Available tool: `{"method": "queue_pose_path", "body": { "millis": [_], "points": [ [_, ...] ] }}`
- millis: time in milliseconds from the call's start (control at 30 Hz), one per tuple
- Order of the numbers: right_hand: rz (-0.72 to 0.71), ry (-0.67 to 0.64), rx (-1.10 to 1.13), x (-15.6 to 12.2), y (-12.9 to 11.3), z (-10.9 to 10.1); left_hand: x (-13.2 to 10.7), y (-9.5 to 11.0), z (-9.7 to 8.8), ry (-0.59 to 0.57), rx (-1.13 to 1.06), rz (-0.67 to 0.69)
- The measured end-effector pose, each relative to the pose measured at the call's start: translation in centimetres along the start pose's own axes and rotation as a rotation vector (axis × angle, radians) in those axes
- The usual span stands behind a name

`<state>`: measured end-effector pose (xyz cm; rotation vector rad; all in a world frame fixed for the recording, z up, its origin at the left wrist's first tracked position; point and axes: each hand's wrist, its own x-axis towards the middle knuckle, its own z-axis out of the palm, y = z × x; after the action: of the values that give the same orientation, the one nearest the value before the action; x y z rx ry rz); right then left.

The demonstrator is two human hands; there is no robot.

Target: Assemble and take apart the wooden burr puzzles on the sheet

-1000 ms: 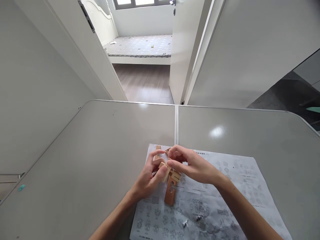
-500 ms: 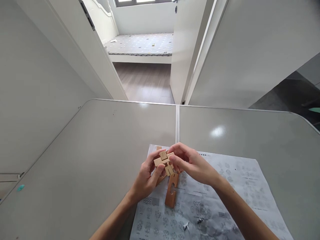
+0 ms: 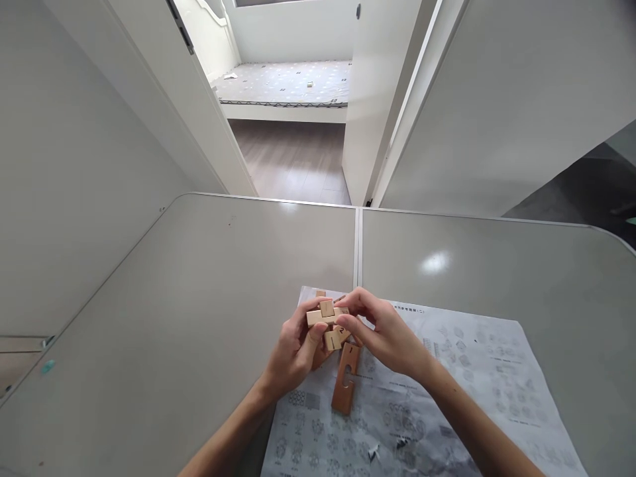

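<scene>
A light wooden interlocking puzzle (image 3: 326, 318), made of several crossed notched bars, is held up between both hands. My left hand (image 3: 297, 344) is closed round its left side, thumb at the front below the long bar. On the right, my right hand (image 3: 380, 331) pinches the other end of the bar between thumb and fingers. Just below lies a reddish-brown notched wooden piece (image 3: 345, 381) with a round cutout, resting on a printed instruction sheet (image 3: 477, 384). More brown wooden pieces are partly hidden behind and under the hands.
The grey table (image 3: 248, 258) has a metal seam (image 3: 358, 245) down its middle. Torn paper bits (image 3: 373, 452) lie on the sheet. Past the table's far edge are an open door (image 3: 382, 93) and a bed (image 3: 288, 83).
The puzzle has turned slightly in my hands, its lower block shifting a little left. My right-hand fingers have opened up a bit. The whole view has shifted slightly.
</scene>
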<state>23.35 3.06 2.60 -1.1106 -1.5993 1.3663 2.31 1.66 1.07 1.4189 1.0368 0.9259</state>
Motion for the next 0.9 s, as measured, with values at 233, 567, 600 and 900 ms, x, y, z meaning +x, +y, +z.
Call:
{"method": "queue_pose_path", "body": {
  "millis": [233, 567, 600, 900],
  "points": [
    [-0.026, -0.007, -0.037, -0.1, 0.5, 0.1, 0.1, 0.3, 0.1, -0.025, -0.122, -0.016],
    [-0.028, -0.05, -0.016, -0.3, -0.5, 0.1, -0.1, 0.3, 0.2, -0.029, -0.131, 0.041],
    [-0.028, -0.056, -0.006, -0.3, -0.5, 0.2, -0.2, 0.3, 0.3, -0.026, -0.129, 0.042],
    [0.023, 0.044, 0.026, 0.0, -0.8, 0.5, -0.2, -0.1, 0.2, -0.073, -0.188, 0.077]
  ]
}}
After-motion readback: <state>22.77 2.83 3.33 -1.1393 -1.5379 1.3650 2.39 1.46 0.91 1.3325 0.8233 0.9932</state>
